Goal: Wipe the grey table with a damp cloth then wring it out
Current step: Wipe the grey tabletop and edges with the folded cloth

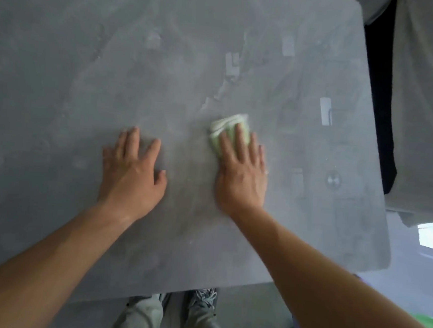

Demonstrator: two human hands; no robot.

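Our right hand (240, 173) presses flat on the folded green cloth (228, 130); left hand (132, 169) beside it, fingers spread, flat on the grey surface (87, 76).

Folded pale-green cloth (229, 131) flat on streaky grey table (88, 63)

Right hand (240, 176) hides most of the folded cloth (229, 130).

— What was on the grey table (64, 48)?
— A folded pale green cloth (228, 130) lay near the middle, pressed flat under the right hand (241, 176).
— Anything else?
— The left hand (131, 172), palm down beside it.
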